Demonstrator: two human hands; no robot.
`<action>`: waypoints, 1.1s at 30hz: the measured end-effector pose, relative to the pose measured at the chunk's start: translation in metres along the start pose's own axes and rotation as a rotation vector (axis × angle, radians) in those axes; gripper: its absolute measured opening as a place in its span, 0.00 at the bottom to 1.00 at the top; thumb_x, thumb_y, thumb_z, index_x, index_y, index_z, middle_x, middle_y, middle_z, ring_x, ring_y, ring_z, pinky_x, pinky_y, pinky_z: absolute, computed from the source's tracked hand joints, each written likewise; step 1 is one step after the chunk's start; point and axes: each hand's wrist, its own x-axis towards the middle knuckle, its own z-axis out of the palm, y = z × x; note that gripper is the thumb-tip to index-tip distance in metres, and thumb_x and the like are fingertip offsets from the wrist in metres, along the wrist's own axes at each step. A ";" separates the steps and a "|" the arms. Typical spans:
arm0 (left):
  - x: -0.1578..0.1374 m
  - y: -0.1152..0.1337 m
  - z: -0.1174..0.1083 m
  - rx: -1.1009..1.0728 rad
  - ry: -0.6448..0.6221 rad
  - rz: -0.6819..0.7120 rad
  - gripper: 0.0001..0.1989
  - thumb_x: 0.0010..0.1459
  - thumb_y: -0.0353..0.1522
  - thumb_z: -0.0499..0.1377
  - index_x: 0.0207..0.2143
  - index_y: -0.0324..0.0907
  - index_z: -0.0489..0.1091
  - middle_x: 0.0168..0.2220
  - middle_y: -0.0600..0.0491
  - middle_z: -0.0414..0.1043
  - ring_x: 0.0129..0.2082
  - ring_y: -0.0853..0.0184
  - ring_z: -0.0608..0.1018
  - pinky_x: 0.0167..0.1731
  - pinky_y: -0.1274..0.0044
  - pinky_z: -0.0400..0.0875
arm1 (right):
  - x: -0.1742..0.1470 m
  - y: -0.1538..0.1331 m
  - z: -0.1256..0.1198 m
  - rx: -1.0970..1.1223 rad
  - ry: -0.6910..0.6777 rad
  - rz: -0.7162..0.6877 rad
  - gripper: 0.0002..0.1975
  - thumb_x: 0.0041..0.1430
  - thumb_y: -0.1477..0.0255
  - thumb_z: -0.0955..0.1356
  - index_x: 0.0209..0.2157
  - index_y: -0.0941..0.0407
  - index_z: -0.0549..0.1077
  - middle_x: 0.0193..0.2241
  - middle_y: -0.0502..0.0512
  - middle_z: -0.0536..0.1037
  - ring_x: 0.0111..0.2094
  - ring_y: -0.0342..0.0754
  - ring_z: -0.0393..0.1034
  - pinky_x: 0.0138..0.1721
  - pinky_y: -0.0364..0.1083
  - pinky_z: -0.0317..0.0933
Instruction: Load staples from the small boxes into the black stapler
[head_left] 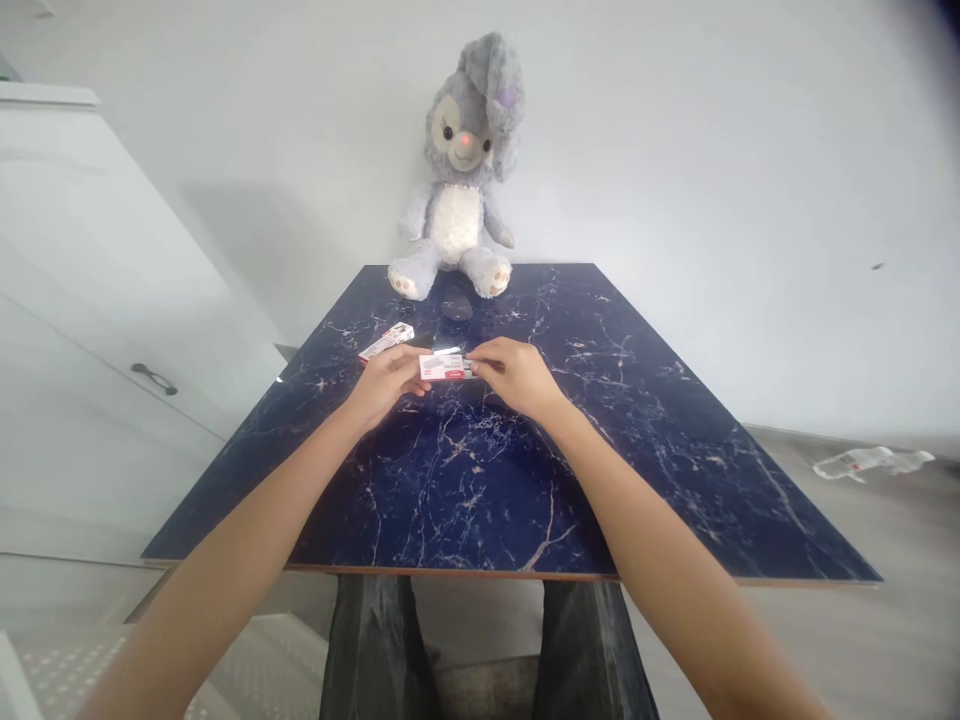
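A small white and red box (pixel 441 368) is held above the table, in front of me. My left hand (pixel 388 384) is closed on its left end, the fingers partly behind it. At the right end my right hand (pixel 514 372) pinches the box's edge or something sticking out there, too small to tell which. A second white and red carton (pixel 387 342) lies on the table just beyond my left hand.
The dark blue marbled table (pixel 465 500) reaches to the wall. A grey plush rabbit (pixel 459 190) sits at its far edge, a dark round object (pixel 456 304) before it. A white cabinet (pixel 82 330) stands left. A clear plastic item (pixel 870 462) lies on the floor at right.
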 end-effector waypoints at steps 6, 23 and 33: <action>0.002 0.001 -0.002 -0.061 0.067 0.012 0.13 0.52 0.32 0.66 0.41 0.38 0.75 0.28 0.51 0.78 0.22 0.71 0.77 0.25 0.79 0.74 | -0.001 -0.003 0.003 0.066 0.033 -0.044 0.12 0.63 0.73 0.67 0.44 0.51 0.81 0.44 0.56 0.79 0.43 0.48 0.74 0.45 0.48 0.69; -0.001 0.006 0.003 0.041 -0.031 -0.075 0.17 0.57 0.43 0.61 0.42 0.39 0.70 0.34 0.47 0.78 0.27 0.65 0.80 0.23 0.77 0.76 | 0.004 0.005 0.010 0.601 -0.037 0.489 0.07 0.51 0.76 0.73 0.34 0.57 0.82 0.36 0.54 0.82 0.35 0.46 0.76 0.44 0.48 0.73; -0.006 0.002 0.010 0.206 -0.027 -0.006 0.22 0.52 0.41 0.68 0.46 0.41 0.70 0.38 0.48 0.80 0.30 0.67 0.80 0.27 0.78 0.76 | 0.005 -0.002 0.006 0.835 0.020 0.609 0.06 0.49 0.79 0.71 0.32 0.56 0.73 0.28 0.48 0.77 0.31 0.42 0.74 0.37 0.43 0.72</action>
